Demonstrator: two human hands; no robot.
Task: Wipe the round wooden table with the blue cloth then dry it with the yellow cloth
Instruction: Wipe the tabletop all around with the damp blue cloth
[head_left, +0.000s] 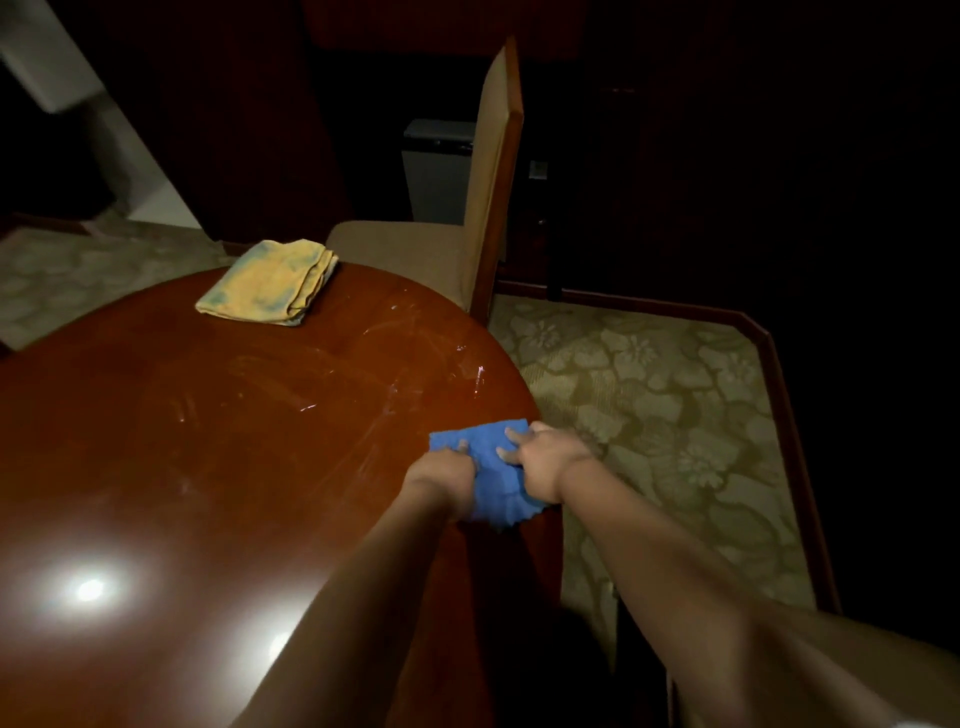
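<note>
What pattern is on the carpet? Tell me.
Large pale flowers on olive-green carpet, clearest in the head view.

Looks like a hotel room or a formal dining corner in a home, hard to pin down with lighting this dim. Polished round wooden table (208, 441) with a ceiling light glaring off it, upholstered high-back chair (483, 208) pulled up at the far side, wall-to-wall floral-pattern carpet (649, 389) edged by dark wood skirting (779, 364). Small grey box, maybe a mini fridge (436, 171), tucked behind the chair. Dark wood panelling all round.
</note>
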